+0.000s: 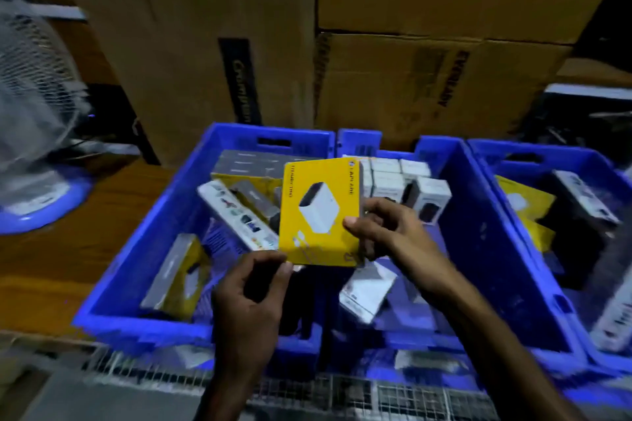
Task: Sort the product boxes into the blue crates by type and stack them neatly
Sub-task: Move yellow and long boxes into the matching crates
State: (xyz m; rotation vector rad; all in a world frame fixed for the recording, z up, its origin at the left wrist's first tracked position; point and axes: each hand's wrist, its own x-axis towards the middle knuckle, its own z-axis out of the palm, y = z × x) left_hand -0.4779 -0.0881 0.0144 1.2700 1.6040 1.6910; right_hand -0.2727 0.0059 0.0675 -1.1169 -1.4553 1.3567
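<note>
Closest to you, your left hand [251, 297] curls with thumb and forefinger pinched at the lower left corner of the yellow box [319, 212]; that grip is nearly closed and seems only to steady the corner. Your right hand [393, 232] carries most of the hold: its thumb presses the front face near the right edge while the fingers wrap behind, so this grip is closed on the box. The box stands upright and faces you, lifted clear of everything under it.

Directly below and beyond the two grips sits the left crate [136, 270], holding a loose jumble: a tilted yellow-and-grey box [178, 277] to the left of your left hand, a long white box [239, 212] leaning just behind the held one, and grey boxes [249, 161] laid flat along the far wall. To the right of your right hand, the middle crate [496, 249] has small white boxes [396, 171] lined up tidily at its far end, a white box [367, 290] lying askew under your right wrist, and much bare floor. Further right, the third crate [513, 161] holds yellow packs and dark boxes, too blurred to tell apart.

I judge the sorting about midway: one neat row exists, while the left crate remains mixed and the held box has yet to be placed.
</note>
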